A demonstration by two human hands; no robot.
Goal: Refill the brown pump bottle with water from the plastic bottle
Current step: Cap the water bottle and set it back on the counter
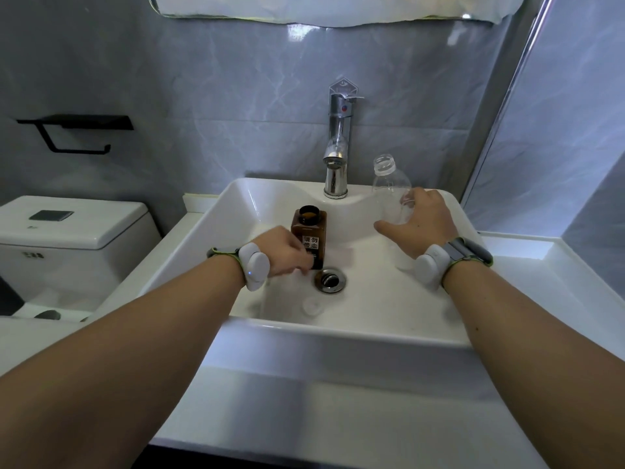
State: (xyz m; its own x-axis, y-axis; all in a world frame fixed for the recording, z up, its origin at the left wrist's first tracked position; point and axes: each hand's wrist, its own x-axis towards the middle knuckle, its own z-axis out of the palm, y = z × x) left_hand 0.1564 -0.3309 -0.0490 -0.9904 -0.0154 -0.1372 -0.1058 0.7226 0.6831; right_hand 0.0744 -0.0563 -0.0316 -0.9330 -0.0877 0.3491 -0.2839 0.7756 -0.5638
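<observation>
The brown pump bottle (308,231) stands upright in the white sink (338,330), just behind the drain, with its pump off and its mouth open. My left hand (287,250) grips its lower part from the left. The clear plastic bottle (392,191) is upright at the sink's right side, uncapped and looking empty. My right hand (417,225) holds it around the body, fingers curled behind it and thumb stretched out to the left. A small clear cap (311,305) lies on the sink floor near the front.
A chrome tap (338,154) rises behind the brown bottle at the sink's back edge. The drain (330,280) is right in front of the brown bottle. A white toilet (67,231) is at the left, with a black paper holder (74,132) on the wall.
</observation>
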